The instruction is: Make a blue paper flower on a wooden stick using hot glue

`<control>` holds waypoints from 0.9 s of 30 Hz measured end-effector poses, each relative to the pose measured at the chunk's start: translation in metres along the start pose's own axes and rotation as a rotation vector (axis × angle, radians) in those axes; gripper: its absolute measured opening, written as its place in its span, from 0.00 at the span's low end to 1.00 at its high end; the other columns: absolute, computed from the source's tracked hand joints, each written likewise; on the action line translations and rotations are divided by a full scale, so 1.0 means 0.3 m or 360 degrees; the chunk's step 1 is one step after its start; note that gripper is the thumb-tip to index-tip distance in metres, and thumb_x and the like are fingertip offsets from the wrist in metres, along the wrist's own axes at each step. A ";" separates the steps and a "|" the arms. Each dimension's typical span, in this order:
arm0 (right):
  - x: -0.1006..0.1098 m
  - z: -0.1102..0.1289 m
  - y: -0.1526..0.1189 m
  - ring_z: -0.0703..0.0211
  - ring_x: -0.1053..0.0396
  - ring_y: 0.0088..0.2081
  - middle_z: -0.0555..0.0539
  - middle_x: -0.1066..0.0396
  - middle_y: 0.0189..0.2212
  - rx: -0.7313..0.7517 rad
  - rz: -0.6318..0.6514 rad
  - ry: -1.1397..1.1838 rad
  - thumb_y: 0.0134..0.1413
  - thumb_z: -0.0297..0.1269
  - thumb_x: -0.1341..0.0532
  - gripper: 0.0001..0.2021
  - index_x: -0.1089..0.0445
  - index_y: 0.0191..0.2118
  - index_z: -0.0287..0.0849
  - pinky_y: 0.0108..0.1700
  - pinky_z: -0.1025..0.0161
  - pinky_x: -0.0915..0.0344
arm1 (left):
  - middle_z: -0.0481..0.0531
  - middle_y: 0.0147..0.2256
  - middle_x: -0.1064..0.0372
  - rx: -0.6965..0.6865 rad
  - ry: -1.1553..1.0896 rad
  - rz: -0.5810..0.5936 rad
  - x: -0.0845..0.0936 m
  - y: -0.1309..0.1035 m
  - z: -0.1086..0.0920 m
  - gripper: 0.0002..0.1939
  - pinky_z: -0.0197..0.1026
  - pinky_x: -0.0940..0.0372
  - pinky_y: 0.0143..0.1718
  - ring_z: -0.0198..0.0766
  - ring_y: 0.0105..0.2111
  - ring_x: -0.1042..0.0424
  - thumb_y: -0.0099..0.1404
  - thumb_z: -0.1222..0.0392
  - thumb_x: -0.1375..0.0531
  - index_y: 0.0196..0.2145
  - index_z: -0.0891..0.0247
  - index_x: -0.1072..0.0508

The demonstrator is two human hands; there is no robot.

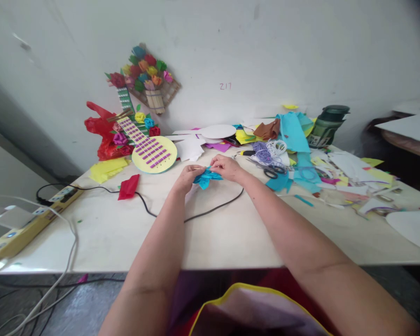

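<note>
the left hand (190, 176) and right hand (226, 168) pinch the blue paper (207, 177) with closed fingers. it hangs just below their fingertips, to the right of the yellow paper guitar (154, 154) and lower down.

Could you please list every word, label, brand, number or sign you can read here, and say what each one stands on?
"217": handwritten in reddish strokes on the wall.
Pale marking on the green bottle: too small and blurred to read.
I can make out no other text.
</note>
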State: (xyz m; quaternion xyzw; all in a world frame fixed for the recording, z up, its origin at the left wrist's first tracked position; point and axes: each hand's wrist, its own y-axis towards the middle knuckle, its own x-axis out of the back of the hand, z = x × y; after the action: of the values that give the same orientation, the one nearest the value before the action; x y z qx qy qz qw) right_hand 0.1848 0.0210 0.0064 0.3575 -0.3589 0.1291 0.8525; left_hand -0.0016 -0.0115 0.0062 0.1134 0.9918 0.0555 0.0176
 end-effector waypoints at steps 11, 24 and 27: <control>-0.001 0.024 -0.006 0.65 0.35 0.30 0.47 0.28 0.41 -0.0038 -0.0138 -0.0171 0.51 0.35 0.38 0.06 0.24 0.27 0.42 0.34 0.64 0.41 | 0.53 0.19 0.31 0.0108 0.0038 -0.0001 0.002 -0.002 0.000 0.16 0.35 0.42 0.21 0.33 0.19 0.34 0.52 0.50 0.34 0.21 0.67 0.29; 0.012 0.047 -0.005 0.65 0.34 0.29 0.48 0.28 0.41 -0.0104 -0.0100 -0.0092 0.49 0.35 0.38 0.06 0.24 0.27 0.42 0.34 0.63 0.40 | 0.54 0.18 0.32 0.0120 -0.0024 -0.0010 0.003 -0.001 0.004 0.18 0.34 0.42 0.20 0.34 0.19 0.32 0.52 0.49 0.34 0.21 0.68 0.29; 0.012 0.044 -0.004 0.65 0.34 0.30 0.48 0.28 0.41 -0.0115 -0.0094 -0.0062 0.48 0.34 0.37 0.05 0.24 0.26 0.42 0.35 0.63 0.40 | 0.53 0.18 0.32 0.0125 -0.0029 0.0009 0.003 0.000 0.002 0.19 0.35 0.42 0.20 0.34 0.19 0.33 0.51 0.48 0.33 0.20 0.68 0.29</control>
State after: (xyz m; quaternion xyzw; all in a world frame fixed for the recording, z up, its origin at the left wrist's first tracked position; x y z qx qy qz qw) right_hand 0.1810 0.0108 0.0147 0.3394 -0.3691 0.0838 0.8611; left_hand -0.0026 -0.0113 0.0056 0.1173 0.9927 0.0156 0.0219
